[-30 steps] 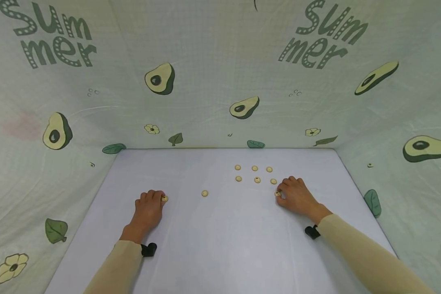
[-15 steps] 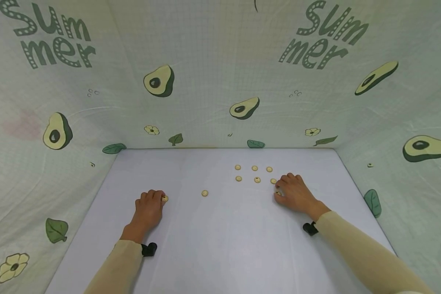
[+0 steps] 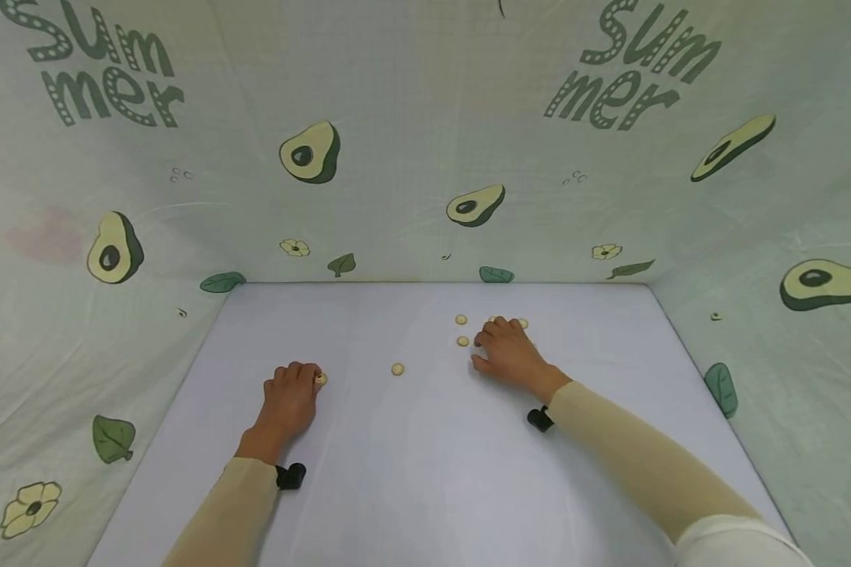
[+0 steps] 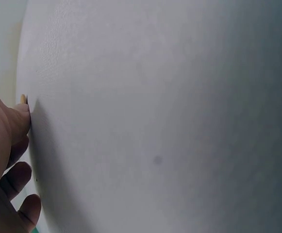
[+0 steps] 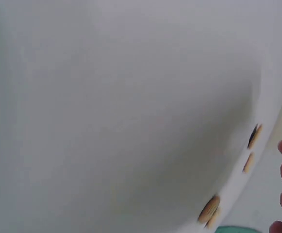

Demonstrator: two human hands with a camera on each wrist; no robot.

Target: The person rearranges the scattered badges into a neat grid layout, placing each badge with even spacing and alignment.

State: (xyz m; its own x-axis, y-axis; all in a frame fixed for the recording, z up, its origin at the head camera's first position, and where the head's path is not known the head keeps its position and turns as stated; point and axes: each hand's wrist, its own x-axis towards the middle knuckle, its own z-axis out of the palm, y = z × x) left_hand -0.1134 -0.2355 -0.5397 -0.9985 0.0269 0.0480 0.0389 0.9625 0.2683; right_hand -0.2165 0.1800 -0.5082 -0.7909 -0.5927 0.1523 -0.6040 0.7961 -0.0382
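Note:
My left hand (image 3: 288, 403) rests on the table at left, its fingertips pinching a small round tan disc (image 3: 321, 379) that looks like a button. In the left wrist view the edge of that disc (image 4: 23, 98) shows just past the thumb. At right of centre my right hand (image 3: 510, 356) hovers low over a group of similar discs, thumb and forefinger apart with nothing seen between them. A disc (image 3: 462, 341) lies just left of its fingertips, and another disc (image 3: 461, 320) sits behind that one. Several more are partly or wholly hidden by the hand.
A single disc (image 3: 397, 369) lies between the hands. The white table (image 3: 397, 472) is bounded at the back and sides by a pale cloth (image 3: 397, 118) printed with avocados. In the right wrist view several discs (image 5: 208, 208) lie along the lower right.
My right hand has left the disc it was at and moved left over the group, its fingers spreading. The left hand stays on its disc. The head view has shifted slightly.

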